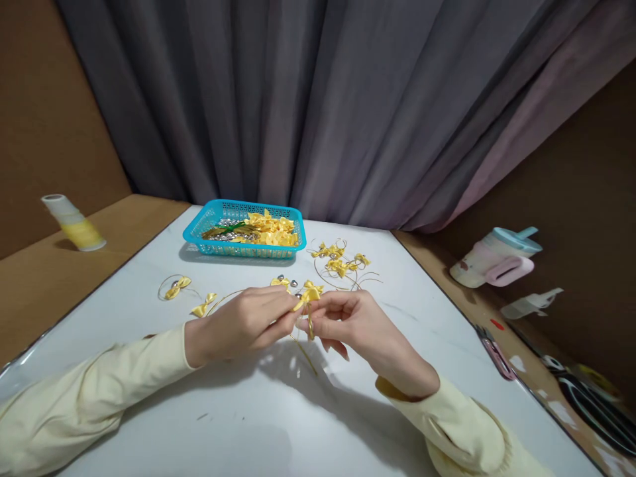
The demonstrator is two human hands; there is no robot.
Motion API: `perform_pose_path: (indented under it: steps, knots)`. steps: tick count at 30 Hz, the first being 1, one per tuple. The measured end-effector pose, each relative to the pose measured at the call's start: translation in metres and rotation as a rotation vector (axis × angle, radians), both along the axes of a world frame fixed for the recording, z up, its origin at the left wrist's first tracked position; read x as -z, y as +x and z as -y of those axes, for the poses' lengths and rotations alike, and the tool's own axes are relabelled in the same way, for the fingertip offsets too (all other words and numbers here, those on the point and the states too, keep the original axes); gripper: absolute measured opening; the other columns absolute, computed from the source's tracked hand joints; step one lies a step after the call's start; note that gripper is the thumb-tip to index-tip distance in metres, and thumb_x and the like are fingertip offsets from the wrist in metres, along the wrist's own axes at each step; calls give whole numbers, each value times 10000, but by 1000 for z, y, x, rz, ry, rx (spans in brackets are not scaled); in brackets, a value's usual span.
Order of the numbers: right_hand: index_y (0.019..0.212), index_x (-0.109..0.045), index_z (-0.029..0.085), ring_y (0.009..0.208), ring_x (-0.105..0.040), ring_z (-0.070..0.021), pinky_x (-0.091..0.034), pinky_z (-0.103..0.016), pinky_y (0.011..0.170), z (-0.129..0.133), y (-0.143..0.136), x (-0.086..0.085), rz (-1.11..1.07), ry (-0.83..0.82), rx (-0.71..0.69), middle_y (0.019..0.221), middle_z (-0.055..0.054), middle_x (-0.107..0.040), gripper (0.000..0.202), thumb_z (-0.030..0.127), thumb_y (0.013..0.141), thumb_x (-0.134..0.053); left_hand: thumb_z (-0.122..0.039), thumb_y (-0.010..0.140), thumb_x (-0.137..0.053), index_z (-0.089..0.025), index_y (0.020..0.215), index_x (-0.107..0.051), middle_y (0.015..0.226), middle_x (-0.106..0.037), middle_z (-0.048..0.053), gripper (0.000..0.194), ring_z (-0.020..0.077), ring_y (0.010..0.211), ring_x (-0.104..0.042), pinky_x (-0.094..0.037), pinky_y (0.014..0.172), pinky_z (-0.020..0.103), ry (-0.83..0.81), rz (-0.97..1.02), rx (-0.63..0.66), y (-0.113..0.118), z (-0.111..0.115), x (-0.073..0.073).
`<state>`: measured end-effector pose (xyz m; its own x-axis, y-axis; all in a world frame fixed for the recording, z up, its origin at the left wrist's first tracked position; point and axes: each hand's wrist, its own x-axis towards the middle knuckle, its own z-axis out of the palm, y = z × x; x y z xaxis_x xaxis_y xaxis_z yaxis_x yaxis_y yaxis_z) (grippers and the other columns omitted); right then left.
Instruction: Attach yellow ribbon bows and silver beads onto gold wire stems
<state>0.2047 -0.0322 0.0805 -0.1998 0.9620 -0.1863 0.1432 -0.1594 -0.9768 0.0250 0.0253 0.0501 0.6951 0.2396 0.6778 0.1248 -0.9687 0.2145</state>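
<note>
My left hand (263,319) and my right hand (344,319) meet over the white table (209,424). Between their fingertips is a yellow bow (310,293) with gold wire hanging below it; both hands are closed on it. Small silver beads (294,283) and another yellow bow (281,282) lie just beyond the fingers. Near my left wrist sits a yellow bow (203,305), and farther left a bow with a wire loop (177,287). Several bows with curled gold wire (340,266) lie behind my right hand.
A blue basket (246,251) at the back holds yellow bows, silver beads and gold wires. A ribbon spool (82,232) stands left. Along the right side are a lidded cup (491,258), a small bottle (529,305), pink-handled pliers (497,354) and black scissors (596,411).
</note>
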Motion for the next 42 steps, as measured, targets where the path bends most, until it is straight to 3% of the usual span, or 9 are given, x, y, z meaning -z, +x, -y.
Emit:
perform_pose_path:
  steps: [4, 9, 15, 20, 25, 30, 32, 37, 42]
  knots:
    - [742, -693, 134, 393, -385, -34, -268, -161, 338, 1, 0, 2, 49, 13, 37, 505, 37, -531, 152, 284, 721, -679, -100, 898, -390, -161, 697, -497, 578, -465, -6, 236, 124, 536, -362, -321, 514, 263, 60, -30, -11, -1, -2, 4]
    - [698, -618, 145, 356, -365, -41, -238, -164, 319, -5, -1, 4, 50, 52, 154, 443, 67, -480, 82, 225, 716, -613, -89, 891, -400, -156, 703, -515, 579, -478, 2, 231, 129, 541, -373, -328, 514, 267, 102, -46, -24, -1, -1, 5]
    - [760, -593, 150, 343, -327, -37, -200, -162, 307, -14, -1, 13, -63, -6, 207, 443, 81, -448, 138, 270, 716, -644, -102, 905, -348, -166, 692, -485, 569, -459, -5, 261, 126, 540, -396, -370, 525, 249, -1, -57, 106, 2, 10, -2]
    - [787, -641, 122, 351, -318, -12, -178, -169, 329, -24, 10, 19, -270, -102, 184, 517, 59, -517, 200, 284, 691, -707, -105, 906, -347, -174, 668, -471, 557, -433, -18, 277, 119, 521, -390, -379, 516, 243, -97, -53, 107, 2, 14, -4]
    - [809, -665, 107, 380, -401, -13, -301, -165, 368, -35, 24, 22, -318, -117, 201, 624, 8, -625, 190, 235, 679, -720, -94, 900, -353, -161, 703, -499, 557, -436, -17, 254, 117, 518, -380, -380, 504, 236, -128, -23, 151, 2, 15, -5]
    - [856, -689, 103, 413, -412, -21, -348, -154, 398, -41, 35, 21, -339, -84, 250, 541, 39, -569, 190, 217, 706, -714, -97, 902, -360, -168, 669, -474, 552, -420, -23, 269, 111, 514, -371, -386, 511, 231, -144, -19, 142, 4, 16, -7]
    - [880, -696, 101, 439, -452, -31, -394, -163, 429, -41, 39, 19, -343, -70, 254, 600, 14, -618, 184, 169, 709, -703, -101, 904, -357, -170, 670, -476, 549, -425, -24, 271, 111, 510, -375, -388, 509, 232, -137, -19, 135, 4, 15, -6]
    - [924, -692, 112, 828, -672, -172, -539, -278, 764, -42, 48, 11, -452, -86, 260, 1012, -103, -693, 216, 94, 730, -599, -97, 902, -354, -160, 718, -500, 559, -455, -12, 243, 121, 517, -384, -370, 500, 249, -71, -11, 149, 3, 13, -2]
    - [881, -678, 146, 880, -659, -126, -539, -200, 779, -47, 53, 10, -537, -71, 358, 935, -51, -709, 120, 132, 781, -612, -84, 892, -379, -157, 730, -484, 585, -436, -7, 206, 126, 546, -358, -341, 514, 255, -69, -53, 178, 1, 12, 2]
